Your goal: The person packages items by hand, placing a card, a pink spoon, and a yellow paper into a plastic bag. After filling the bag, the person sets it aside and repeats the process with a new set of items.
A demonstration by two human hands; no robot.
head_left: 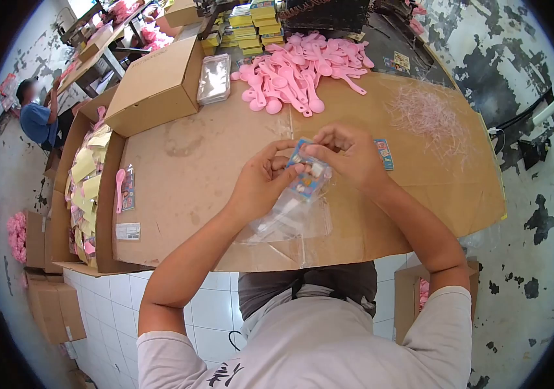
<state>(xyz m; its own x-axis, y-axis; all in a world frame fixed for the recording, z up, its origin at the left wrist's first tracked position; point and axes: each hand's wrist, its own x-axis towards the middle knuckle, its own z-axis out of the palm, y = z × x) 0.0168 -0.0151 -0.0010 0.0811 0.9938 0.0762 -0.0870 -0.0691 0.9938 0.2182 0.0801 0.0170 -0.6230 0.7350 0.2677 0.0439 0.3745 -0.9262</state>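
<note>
Over the middle of the cardboard-covered table, my left hand (261,181) pinches a small blue printed card (303,189) between thumb and fingers. At the card's upper right, my right hand (348,155) is closed with thumb and fingertips together at its edge. Clear plastic lies about the card, and whether the card is inside it I cannot make out. Just below my hands rest clear plastic bags (283,220) on the cardboard. Another blue printed card (384,154) lies flat to the right of my right hand, partly hidden by it.
Pink plastic spoons (306,68) are heaped at the back, near stacked yellow-edged cards (251,29). A closed carton (157,84) and an open box of packed pieces (85,188) stand left. Clear thin strips (429,117) lie right. A person (38,117) sits far left.
</note>
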